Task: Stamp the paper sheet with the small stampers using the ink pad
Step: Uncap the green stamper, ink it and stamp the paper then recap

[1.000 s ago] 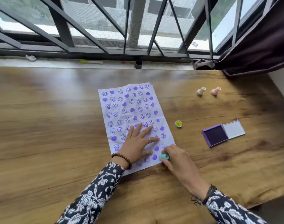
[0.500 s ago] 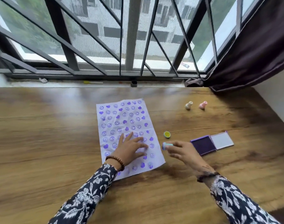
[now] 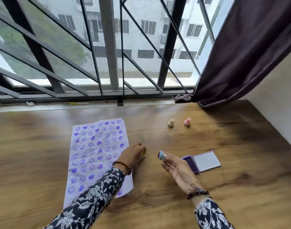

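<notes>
**Both hands on stampers, off the sheet's right edge**

My right hand [image 3: 176, 167] is raised above the wooden bench [image 3: 224, 187], palm turned up and mostly open, with only the thumb and fingertips pinching a small teal stamper [image 3: 161, 155] whose purple-inked face points toward the sheet. My left hand [image 3: 133, 154] is down on the bench just past the right edge of the white paper sheet [image 3: 98, 156], fingers curled over a small yellow stamper [image 3: 144, 153]; I cannot tell how firmly it is gripped, since the hand hides most of it. The sheet lies flat, covered in rows of purple smiley faces and hearts, and my left sleeve crosses its lower right corner. The purple ink pad [image 3: 190, 163] sits open just to the right of my right hand, its white lid [image 3: 206, 160] folded out flat beside it. Further back, near the window, a cream stamper [image 3: 171, 123] and a pink stamper [image 3: 187, 121] stand upright, close together
</notes>
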Tool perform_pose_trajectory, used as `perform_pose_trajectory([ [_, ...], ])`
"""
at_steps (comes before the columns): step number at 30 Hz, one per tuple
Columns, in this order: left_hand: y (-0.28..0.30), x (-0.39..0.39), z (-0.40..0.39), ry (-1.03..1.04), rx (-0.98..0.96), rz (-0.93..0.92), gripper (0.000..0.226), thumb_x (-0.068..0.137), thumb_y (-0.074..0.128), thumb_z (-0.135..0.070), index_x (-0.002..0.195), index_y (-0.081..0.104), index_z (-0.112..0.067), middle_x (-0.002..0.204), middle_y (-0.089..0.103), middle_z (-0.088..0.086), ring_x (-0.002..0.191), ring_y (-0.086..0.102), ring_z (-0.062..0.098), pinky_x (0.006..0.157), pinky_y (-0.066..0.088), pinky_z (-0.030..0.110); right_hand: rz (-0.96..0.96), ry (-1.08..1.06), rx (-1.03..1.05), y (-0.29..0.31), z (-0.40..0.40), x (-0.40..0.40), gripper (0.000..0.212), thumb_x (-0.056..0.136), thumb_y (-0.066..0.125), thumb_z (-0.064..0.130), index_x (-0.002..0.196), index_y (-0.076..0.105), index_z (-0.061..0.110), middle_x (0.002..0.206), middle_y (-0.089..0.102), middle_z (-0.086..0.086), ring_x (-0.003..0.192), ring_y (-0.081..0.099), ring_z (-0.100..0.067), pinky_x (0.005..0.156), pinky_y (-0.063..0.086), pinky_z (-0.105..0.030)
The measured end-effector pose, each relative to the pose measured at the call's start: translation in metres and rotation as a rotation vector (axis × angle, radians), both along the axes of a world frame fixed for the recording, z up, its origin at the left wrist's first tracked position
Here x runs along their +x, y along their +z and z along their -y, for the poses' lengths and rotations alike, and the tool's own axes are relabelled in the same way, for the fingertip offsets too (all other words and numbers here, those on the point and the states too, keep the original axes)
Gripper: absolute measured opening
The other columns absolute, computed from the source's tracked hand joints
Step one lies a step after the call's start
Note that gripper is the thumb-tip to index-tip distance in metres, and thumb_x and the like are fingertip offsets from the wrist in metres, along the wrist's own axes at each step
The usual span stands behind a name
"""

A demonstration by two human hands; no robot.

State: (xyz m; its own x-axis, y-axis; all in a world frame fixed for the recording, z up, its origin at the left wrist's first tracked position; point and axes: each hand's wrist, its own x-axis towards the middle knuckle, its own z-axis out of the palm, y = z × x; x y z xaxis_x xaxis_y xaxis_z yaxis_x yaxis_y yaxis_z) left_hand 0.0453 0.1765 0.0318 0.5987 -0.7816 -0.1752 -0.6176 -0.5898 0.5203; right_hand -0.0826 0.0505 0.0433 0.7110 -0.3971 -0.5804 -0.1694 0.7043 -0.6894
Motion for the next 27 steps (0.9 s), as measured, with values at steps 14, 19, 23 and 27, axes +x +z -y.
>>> perform_pose_trajectory([
  [14,0.02,-0.01,0.02,0.556,-0.682,-1.332,0.018,0.085,0.052,0.005,0.086,0.068,-0.003,0.071,0.076,0.009,0.067,0.072,0.011,0.062,0.058,0.015,0.063,0.257,-0.711,0.019,0.037,0.016,0.021,0.075,0.069,0.001,0.091,0.07,0.014,0.082,0.071,0.004,0.07,0.064,0.006,0.067,0.05,-0.007],
  [19,0.02,-0.005,0.026,0.501,-0.641,-1.247,0.016,0.083,0.055,0.005,0.09,0.067,-0.003,0.074,0.076,0.006,0.069,0.071,0.01,0.066,0.057,0.012,0.078,0.282,-0.789,0.024,0.044,0.019,0.024,0.073,0.071,0.0,0.097,0.07,0.005,0.093,0.073,-0.012,0.086,0.068,-0.014,0.084,0.053,-0.025],
  [23,0.021,0.001,0.029,0.471,-0.654,-1.193,0.017,0.08,0.059,0.004,0.089,0.07,-0.004,0.079,0.076,0.005,0.077,0.071,0.011,0.07,0.057,0.013,0.093,0.288,-0.861,0.027,0.049,0.027,0.021,0.072,0.073,0.006,0.091,0.073,0.014,0.09,0.075,-0.003,0.085,0.069,-0.007,0.081,0.054,-0.018],
  [27,0.021,0.007,0.032,0.479,-0.687,-1.139,0.019,0.077,0.061,0.007,0.085,0.072,-0.006,0.077,0.077,0.004,0.076,0.071,0.011,0.069,0.057,0.013,0.092,0.287,-0.903,0.027,0.051,0.038,0.019,0.07,0.075,0.008,0.076,0.074,0.026,0.076,0.073,0.011,0.077,0.068,-0.001,0.074,0.053,-0.012],
])
